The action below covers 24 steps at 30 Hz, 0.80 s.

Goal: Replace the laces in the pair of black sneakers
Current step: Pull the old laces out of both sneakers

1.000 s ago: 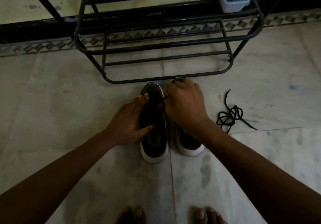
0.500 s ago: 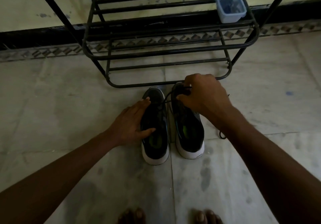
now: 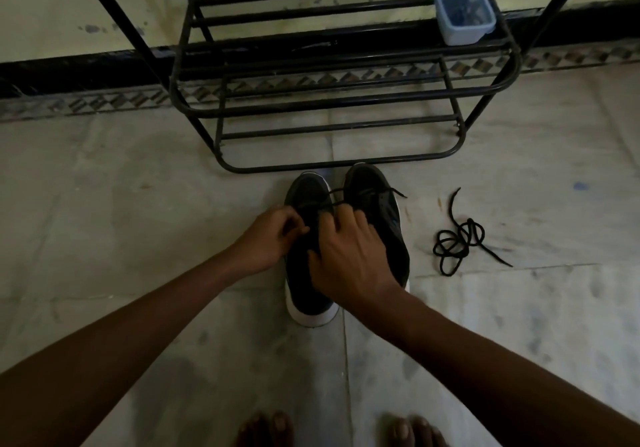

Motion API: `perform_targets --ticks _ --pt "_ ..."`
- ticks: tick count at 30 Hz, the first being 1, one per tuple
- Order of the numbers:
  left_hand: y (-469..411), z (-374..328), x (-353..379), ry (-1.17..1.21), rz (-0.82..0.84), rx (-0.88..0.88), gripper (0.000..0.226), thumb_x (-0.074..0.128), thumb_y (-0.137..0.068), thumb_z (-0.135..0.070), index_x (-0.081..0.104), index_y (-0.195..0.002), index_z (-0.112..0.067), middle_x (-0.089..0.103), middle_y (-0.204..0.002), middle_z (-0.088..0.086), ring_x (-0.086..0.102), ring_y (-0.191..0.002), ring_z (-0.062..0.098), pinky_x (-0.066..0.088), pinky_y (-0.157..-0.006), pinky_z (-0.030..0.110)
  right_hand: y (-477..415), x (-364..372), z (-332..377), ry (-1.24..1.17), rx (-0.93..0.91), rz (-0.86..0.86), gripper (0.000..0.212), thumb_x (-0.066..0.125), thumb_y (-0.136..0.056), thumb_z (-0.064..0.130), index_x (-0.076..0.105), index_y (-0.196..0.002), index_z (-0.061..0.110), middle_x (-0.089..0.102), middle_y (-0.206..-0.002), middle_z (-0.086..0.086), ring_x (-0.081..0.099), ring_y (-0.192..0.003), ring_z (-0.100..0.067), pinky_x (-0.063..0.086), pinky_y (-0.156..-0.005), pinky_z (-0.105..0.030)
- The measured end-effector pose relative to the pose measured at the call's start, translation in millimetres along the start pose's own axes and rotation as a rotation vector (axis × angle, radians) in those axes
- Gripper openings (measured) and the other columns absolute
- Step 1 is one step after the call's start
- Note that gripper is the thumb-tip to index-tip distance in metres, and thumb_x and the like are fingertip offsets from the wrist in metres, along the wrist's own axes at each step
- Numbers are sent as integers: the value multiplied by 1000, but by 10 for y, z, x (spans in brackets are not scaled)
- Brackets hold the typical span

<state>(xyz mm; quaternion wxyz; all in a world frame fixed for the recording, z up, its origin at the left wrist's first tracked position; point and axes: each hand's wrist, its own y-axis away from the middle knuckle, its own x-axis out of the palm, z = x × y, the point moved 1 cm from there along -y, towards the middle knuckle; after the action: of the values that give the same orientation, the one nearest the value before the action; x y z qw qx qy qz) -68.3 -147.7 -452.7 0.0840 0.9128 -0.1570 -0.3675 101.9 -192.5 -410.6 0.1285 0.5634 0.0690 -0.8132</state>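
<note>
Two black sneakers with white soles stand side by side on the floor, toes toward the rack: the left sneaker and the right sneaker. A thin black lace runs across their toe ends, one end lying over the right sneaker. My left hand sits at the left sneaker's side, its fingers curled and pinching the lace. Over the left sneaker's middle, my right hand has its fingers bent down onto the lace. A second black lace lies bunched on the floor to the right.
A black metal shoe rack stands just beyond the sneakers against the wall. A small blue plastic tub sits on its right end. My bare toes show at the bottom edge. Pale floor tiles lie all around.
My right hand has come back from the right sneaker's toe to the left sneaker's middle. My left hand has curled from flat on the left sneaker to pinching the lace.
</note>
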Motion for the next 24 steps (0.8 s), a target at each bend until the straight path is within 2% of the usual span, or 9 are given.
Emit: perform_targets --ticks 3,7,12,14,15,17,19,21,24 --pt "-14 -11 -13 22 -54 -49 9 59 -102 -14 61 -93 -16 63 -91 0 61 -85 13 44 -73 26 15 110 12 -48 -3 180 51 65 -93 29 43 -135 11 43 -135 -17 57 -112 -34 57 -87 -44" --pt "-60 -57 -28 82 -94 -109 14 59 -102 -11 62 -88 -12 67 -83 3 65 -84 20 49 -81 33 12 174 52 41 -67 224 38 57 -99 12 47 -134 1 45 -128 -21 66 -93 -34 60 -80 -44" --pt "-173 -172 -183 771 -55 -221 22 54 -104 -10 64 -84 -9 67 -75 2 67 -76 16 56 -78 33 5 186 62 73 -55 265 35 54 -100 10 47 -133 0 43 -127 -21 66 -91 -36 60 -79 -45" --pt "-217 -198 -267 889 -14 -214 17 58 -102 -14 67 -88 -11 68 -75 0 69 -75 16 59 -72 30 7 187 64 68 -46 269 36 54 -100 10 47 -133 0 42 -128 -21 65 -92 -36 60 -80 -45" --pt "-232 -198 -296 782 -19 -204 15 61 -100 -17 68 -88 -15 68 -73 -1 69 -73 15 58 -66 26 12 187 62 66 -41 271 35 54 -100 11 47 -133 0 42 -128 -21 65 -92 -36 60 -80 -44" --pt "-246 -175 -319 396 -38 -182 7 69 -87 -23 71 -81 -22 71 -71 -5 68 -68 6 51 -57 19 25 191 55 61 -34 266 34 52 -102 11 47 -133 0 42 -129 -21 66 -92 -35 60 -80 -43" --pt "-226 -148 -289 171 56 -190 9 77 -72 -26 73 -78 -20 72 -71 -9 66 -67 -2 45 -58 19 33 201 45 59 -32 255 34 50 -103 13 46 -134 0 42 -129 -21 66 -94 -35 59 -82 -43" --pt "-179 -133 -216 148 137 -213 12 84 -76 -18 73 -79 -18 69 -67 -10 63 -63 -8 42 -58 17 35 214 42 57 -28 245 35 49 -103 14 46 -136 0 42 -130 -21 66 -97 -36 59 -83 -44" --pt "-138 -136 -103 204 87 -169 15 75 -90 -11 69 -79 -20 68 -74 -6 63 -68 -5 44 -65 15 34 225 44 57 -25 231 36 47 -103 13 45 -136 -1 43 -129 -21 65 -97 -36 59 -82 -45"
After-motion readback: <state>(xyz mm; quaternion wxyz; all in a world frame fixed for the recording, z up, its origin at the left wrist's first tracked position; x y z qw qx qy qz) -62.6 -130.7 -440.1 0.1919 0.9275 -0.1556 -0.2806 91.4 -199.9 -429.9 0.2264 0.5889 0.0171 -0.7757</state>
